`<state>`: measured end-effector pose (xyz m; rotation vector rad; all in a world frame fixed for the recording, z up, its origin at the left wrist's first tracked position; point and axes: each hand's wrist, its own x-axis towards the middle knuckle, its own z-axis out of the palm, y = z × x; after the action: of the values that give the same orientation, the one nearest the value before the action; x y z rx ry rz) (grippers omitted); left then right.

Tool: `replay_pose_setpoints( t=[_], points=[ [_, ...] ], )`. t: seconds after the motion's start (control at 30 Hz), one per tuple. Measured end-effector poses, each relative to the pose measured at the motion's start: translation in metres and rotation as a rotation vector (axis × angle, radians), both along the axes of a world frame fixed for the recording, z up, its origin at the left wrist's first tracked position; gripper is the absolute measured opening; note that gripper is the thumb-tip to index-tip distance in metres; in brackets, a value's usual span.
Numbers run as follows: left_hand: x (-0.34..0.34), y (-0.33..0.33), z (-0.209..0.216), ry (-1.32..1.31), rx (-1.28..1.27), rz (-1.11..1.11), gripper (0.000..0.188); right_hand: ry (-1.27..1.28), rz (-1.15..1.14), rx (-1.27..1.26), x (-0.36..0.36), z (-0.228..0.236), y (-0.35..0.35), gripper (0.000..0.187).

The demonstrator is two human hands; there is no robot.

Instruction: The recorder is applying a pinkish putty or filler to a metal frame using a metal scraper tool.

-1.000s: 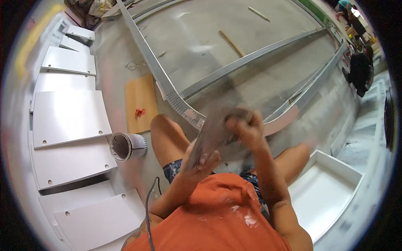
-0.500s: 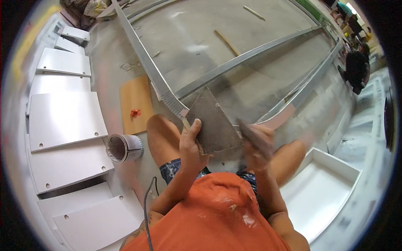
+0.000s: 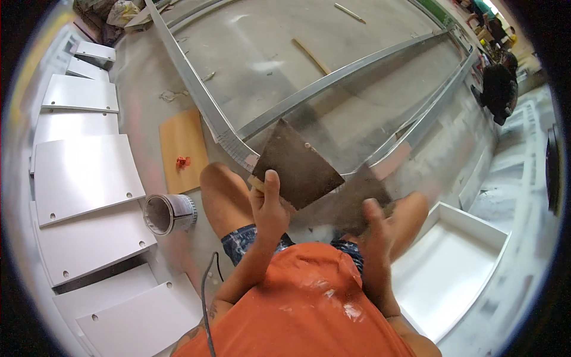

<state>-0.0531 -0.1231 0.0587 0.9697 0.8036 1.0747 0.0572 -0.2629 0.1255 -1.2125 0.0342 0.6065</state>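
Observation:
In front of my lap, my left hand (image 3: 270,208) grips a dark, flat, square spreader plate (image 3: 297,163), its thumb on the near edge. A pale strip (image 3: 256,183) shows beside that thumb. To the right, my right hand (image 3: 377,229) is closed around a second dark spreader plate (image 3: 358,199), smeared by motion. This one lies lower, close to the first plate's right corner; whether they touch I cannot tell. On the floor to the left, a brown board (image 3: 178,140) carries a small dab of red-orange paste (image 3: 183,162). An open can (image 3: 169,214) tips on its side nearby.
White panels (image 3: 89,172) with round holes lie overlapping along the left. At the right stands a white shallow drawer-like box (image 3: 458,262). Ahead, a metal frame (image 3: 285,107) spans the floor, with two thin sticks inside it. A dark cable (image 3: 205,297) runs beside my left arm.
My right hand has swung downward and outward, turning its plate from edge-on to broad side. The left-hand plate has tilted slightly. The whole view has shifted a little.

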Motion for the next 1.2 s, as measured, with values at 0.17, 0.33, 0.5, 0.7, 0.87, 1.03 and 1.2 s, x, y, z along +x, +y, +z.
replay_pose_setpoints(
  t=[0.17,0.33,0.5,0.7,0.87,1.03,1.2],
  points=[
    [-0.005,-0.002,0.013,0.428,0.703,-0.457,0.023,-0.263,0.111,-0.043,0.009,-0.009,0.017,0.044],
    [-0.021,0.014,0.007,0.298,1.086,-1.033,0.027,-0.412,-0.156,-0.084,0.05,0.019,0.006,0.053],
    [-0.092,0.021,-0.094,0.344,0.215,-0.454,0.025,-0.727,0.192,-0.501,0.079,-0.014,-0.054,0.032],
    [-0.056,0.032,-0.06,0.108,-0.111,-0.159,0.032,-1.298,0.696,-1.089,0.045,-0.055,-0.059,0.05],
    [-0.05,0.032,-0.065,0.221,0.035,-0.178,0.031,-1.496,0.655,-1.278,0.022,-0.085,-0.035,0.05],
    [-0.049,0.037,-0.071,0.042,-0.276,-0.287,0.029,-1.567,0.595,-1.33,0.013,-0.11,-0.038,0.051],
    [-0.049,0.036,-0.065,0.123,-0.156,-0.236,0.03,-1.426,0.601,-1.271,0.007,-0.082,-0.035,0.05]
  ],
)
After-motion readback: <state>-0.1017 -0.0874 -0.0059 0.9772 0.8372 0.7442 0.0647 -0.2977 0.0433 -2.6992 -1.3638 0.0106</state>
